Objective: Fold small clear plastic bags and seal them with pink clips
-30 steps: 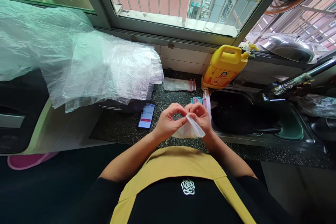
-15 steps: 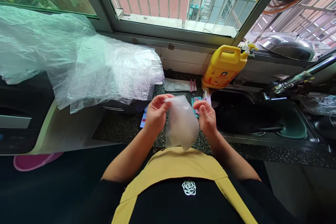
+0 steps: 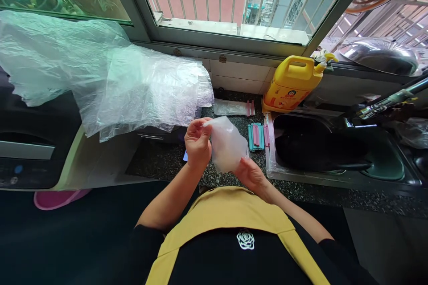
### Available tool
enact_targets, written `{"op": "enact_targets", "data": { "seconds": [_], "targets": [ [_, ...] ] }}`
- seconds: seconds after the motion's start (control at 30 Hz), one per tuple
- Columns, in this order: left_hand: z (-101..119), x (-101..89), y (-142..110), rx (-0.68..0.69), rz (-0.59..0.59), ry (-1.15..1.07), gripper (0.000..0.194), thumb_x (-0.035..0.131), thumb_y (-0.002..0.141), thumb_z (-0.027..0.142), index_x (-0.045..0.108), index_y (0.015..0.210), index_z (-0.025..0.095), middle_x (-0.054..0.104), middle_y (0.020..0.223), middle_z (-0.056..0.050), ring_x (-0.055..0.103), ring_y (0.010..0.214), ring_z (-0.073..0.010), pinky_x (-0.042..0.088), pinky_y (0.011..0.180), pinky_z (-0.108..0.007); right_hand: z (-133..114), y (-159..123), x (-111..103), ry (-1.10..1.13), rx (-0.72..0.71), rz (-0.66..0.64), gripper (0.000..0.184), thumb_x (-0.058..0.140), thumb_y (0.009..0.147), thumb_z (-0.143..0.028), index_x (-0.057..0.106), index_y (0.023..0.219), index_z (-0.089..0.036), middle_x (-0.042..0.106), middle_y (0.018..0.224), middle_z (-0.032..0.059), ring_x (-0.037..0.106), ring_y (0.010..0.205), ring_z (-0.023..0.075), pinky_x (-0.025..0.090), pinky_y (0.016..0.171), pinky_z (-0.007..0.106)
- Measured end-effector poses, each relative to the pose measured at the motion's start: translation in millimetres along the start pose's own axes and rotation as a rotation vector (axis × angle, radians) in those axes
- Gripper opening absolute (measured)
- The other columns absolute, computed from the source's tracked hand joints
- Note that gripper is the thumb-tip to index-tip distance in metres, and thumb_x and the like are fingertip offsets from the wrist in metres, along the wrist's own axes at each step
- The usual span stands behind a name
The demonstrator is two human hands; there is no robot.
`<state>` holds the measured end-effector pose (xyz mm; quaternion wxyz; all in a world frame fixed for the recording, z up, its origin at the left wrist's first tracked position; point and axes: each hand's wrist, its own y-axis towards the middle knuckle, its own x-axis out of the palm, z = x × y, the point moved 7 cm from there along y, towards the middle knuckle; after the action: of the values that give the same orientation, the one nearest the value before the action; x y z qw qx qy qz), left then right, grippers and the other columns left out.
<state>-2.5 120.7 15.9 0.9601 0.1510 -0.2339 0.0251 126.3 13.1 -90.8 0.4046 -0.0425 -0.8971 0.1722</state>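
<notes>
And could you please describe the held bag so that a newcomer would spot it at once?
Find the dark speckled counter beside the sink. Above it, the left hand pinches the upper left of a small, whitish translucent bag, and the right hand touches its lower right. Unlike the other bag lying farther back with pink clips, it shows none.

Daylight comes through the window (image 3: 227, 4); glare whitens the plastic sheeting (image 3: 150, 84) and domed metalware (image 3: 381, 58); the sink (image 3: 271, 167) and lower corners lie dim; the bag (image 3: 227, 144) looks softly lit; wide-angle distortion stretches things toward the edges.
</notes>
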Motion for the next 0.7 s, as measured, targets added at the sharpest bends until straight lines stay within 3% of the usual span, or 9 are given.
{"op": "enact_targets", "data": {
  "seconds": [0.17, 0.27, 0.37, 0.43, 0.5, 0.57, 0.63, 0.7],
  "targets": [
    [-2.5, -9.8, -0.2, -0.066, 0.083, -0.052, 0.038, 0.082, 0.058, 0.047, 0.059, 0.073, 0.021, 0.065, 0.074, 0.001, 0.064, 0.071, -0.0115, 0.051, 0.069, -0.024, -7.1, 7.0, -20.2, -0.048, -0.104, 0.098, 0.041, 0.083, 0.053, -0.044, 0.068, 0.084, -0.022, 0.073, 0.089, 0.0013, 0.065, 0.083, 0.0185, 0.053, 0.078, 0.033],
    [-2.0, -11.4, -3.0, -0.081, 0.081, -0.048, 0.037, 0.081, 0.058, 0.046, 0.059, 0.073, 0.02, 0.062, 0.069, 0.003, 0.06, 0.063, -0.0085, 0.049, 0.063, -0.021, -8.6, 10.9, -38.4, -0.122, -0.14, 0.157, 0.042, 0.085, 0.049, -0.046, 0.067, 0.077, -0.02, 0.071, 0.079, 0.0013, 0.063, 0.074, 0.016, 0.052, 0.073, 0.031],
    [4.7, -11.1, -8.8, -0.017, 0.066, -0.004, 0.031, 0.078, 0.065, 0.044, 0.06, 0.076, 0.02, 0.06, 0.069, 0.004, 0.055, 0.059, -0.0058, 0.046, 0.058, -0.018, -19.9, 11.2, -50.7, -0.266, -0.186, 0.21, 0.049, 0.08, 0.052, -0.055, 0.066, 0.082, -0.02, 0.068, 0.079, 0.0022, 0.059, 0.071, 0.0149, 0.05, 0.069, 0.03],
    [10.0, -6.5, -14.5, 0.026, 0.01, 0.082, 0.027, 0.073, 0.071, 0.043, 0.06, 0.078, 0.02, 0.061, 0.072, 0.002, 0.056, 0.061, -0.0067, 0.045, 0.058, -0.018, -45.2, 5.6, -49.4, -0.423, -0.339, 0.27, 0.052, 0.074, 0.058, -0.06, 0.064, 0.092, -0.022, 0.066, 0.085, 0.003, 0.057, 0.074, 0.0151, 0.048, 0.07, 0.03],
    [13.7, 1.6, -21.1, 0.047, -0.071, 0.167, 0.024, 0.069, 0.076, 0.042, 0.06, 0.08, 0.019, 0.062, 0.075, 0.0, 0.056, 0.063, -0.0079, 0.045, 0.058, -0.019, -78.6, -4.9, -31.5, -0.602, -0.57, 0.28, 0.053, 0.072, 0.062, -0.06, 0.063, 0.1, -0.025, 0.064, 0.094, 0.0038, 0.056, 0.081, 0.0165, 0.047, 0.077, 0.032],
    [16.7, 10.4, -27.2, 0.062, -0.143, 0.207, 0.024, 0.066, 0.079, 0.041, 0.059, 0.08, 0.019, 0.061, 0.076, -0.001, 0.057, 0.066, -0.0091, 0.046, 0.06, -0.02, -104.6, -14.3, 1.4, -0.754, -0.754, 0.175, 0.055, 0.071, 0.063, -0.061, 0.063, 0.105, -0.026, 0.062, 0.101, 0.0049, 0.055, 0.09, 0.019, 0.044, 0.083, 0.034],
    [19.6, 19.8, -32.0, 0.081, -0.218, 0.212, 0.022, 0.064, 0.08, 0.039, 0.057, 0.08, 0.018, 0.06, 0.077, -0.001, 0.058, 0.07, -0.0104, 0.047, 0.064, -0.022, -119.4, -20.2, 34.5, -0.863, -0.853, 0.062, 0.056, 0.07, 0.063, -0.062, 0.064, 0.107, -0.028, 0.06, 0.105, 0.005, 0.053, 0.094, 0.0203, 0.042, 0.085, 0.035],
    [23.0, 27.8, -35.2, 0.109, -0.288, 0.193, 0.019, 0.063, 0.081, 0.035, 0.056, 0.078, 0.018, 0.059, 0.077, -0.002, 0.058, 0.073, -0.0113, 0.048, 0.068, -0.024, -123.9, -21.0, 59.5, -0.929, -0.863, -0.024, 0.052, 0.07, 0.065, -0.06, 0.064, 0.107, -0.029, 0.06, 0.103, 0.0046, 0.053, 0.093, 0.0201, 0.042, 0.085, 0.035]
  ]
}}
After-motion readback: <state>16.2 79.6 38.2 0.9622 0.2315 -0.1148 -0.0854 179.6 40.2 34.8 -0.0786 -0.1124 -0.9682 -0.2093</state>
